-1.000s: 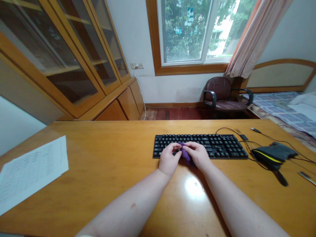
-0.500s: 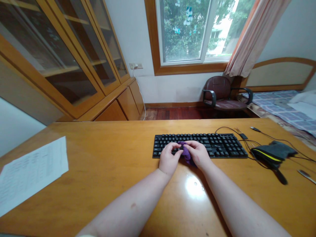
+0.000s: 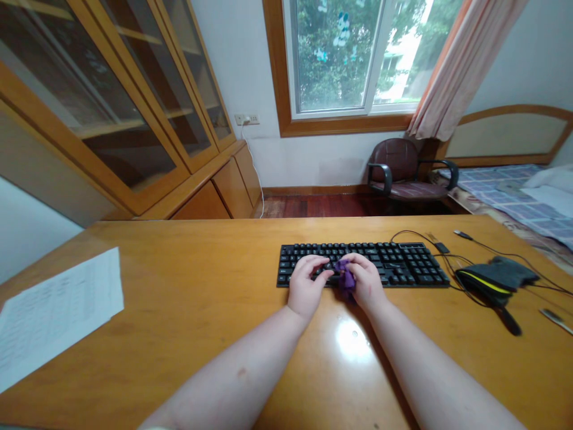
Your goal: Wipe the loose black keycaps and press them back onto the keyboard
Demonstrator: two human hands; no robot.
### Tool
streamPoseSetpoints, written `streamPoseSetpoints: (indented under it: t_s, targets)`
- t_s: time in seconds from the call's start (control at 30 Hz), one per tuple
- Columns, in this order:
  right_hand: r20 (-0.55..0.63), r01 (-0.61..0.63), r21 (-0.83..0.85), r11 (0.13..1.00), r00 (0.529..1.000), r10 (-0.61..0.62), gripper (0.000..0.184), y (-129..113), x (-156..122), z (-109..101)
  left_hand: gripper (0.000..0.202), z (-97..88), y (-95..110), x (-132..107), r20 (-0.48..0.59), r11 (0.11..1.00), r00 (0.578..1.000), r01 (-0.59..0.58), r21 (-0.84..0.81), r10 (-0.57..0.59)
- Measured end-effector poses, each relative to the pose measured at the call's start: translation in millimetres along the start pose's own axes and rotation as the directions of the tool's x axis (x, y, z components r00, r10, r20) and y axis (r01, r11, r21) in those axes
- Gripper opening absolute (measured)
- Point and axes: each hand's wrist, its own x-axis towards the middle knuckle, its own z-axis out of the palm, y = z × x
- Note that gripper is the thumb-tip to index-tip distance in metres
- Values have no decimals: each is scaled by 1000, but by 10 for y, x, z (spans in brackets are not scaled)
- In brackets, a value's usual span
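A black keyboard [image 3: 403,264] lies on the wooden desk [image 3: 188,286] in front of me. My right hand [image 3: 367,283] is closed round a small purple cloth [image 3: 345,275] bunched against the keyboard's near edge. My left hand [image 3: 306,285] rests beside it with curled fingers on the keys, its fingertips close to the cloth. Whether the left hand grips the cloth I cannot make out.
A printed sheet of paper [image 3: 54,310] lies at the desk's left edge. A dark pouch with a yellow stripe [image 3: 495,278] and several cables [image 3: 452,258] sit to the right of the keyboard. Behind the desk stand a brown armchair [image 3: 403,173], a glass-fronted cabinet [image 3: 116,101] and a bed [image 3: 528,197].
The purple cloth has shifted a little to the right and bunched up under my right hand. My left fingers have spread slightly over the keys.
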Motion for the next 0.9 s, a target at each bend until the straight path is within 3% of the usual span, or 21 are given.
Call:
streamPoseSetpoints:
  t_s: [0.2, 0.43, 0.7, 0.9]
  targets:
    - [174, 119, -202, 972, 981, -84, 16, -66, -57, 18, 23, 10, -31, 10, -16, 991, 996, 91, -96, -93]
    - [206, 197, -254, 947, 968, -146, 18, -94, -70, 34, 27, -23, 39, 25, -4, 997, 997, 71, -27, -71]
    - [202, 211, -282, 936, 967, -157, 20, -99, -65, 40, 33, -45, 68, 5, 66, 997, 997, -39, 65, 35]
    - [163, 211, -261, 942, 971, -173, 19, -73, -62, 42, 36, 2, 20, -14, 38, 999, 999, 25, 23, -26]
